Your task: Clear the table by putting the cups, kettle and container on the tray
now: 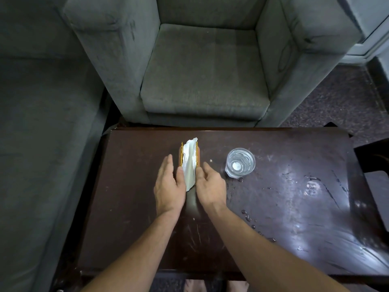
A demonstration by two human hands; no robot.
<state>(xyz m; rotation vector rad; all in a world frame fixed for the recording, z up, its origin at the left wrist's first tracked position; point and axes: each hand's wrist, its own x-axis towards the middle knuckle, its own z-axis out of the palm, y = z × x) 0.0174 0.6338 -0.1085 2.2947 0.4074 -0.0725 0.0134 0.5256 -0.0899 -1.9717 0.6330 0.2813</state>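
A gold-edged container (181,153) with white napkins (190,163) standing in it sits on the dark wooden table (130,186), near the far middle. My left hand (168,186) lies flat against its left side, fingers straight. On the holder's right side my right hand (210,184) touches it with loosely bent fingers. A clear glass cup (240,162) stands upright to the right of my right hand, apart from it. No tray or kettle is in view.
Water drops (252,222) and wet patches spread over the right half of the table. A grey armchair (206,70) stands just beyond the far edge, a grey sofa (42,133) along the left. A dark piece of furniture (374,157) abuts the table's right end.
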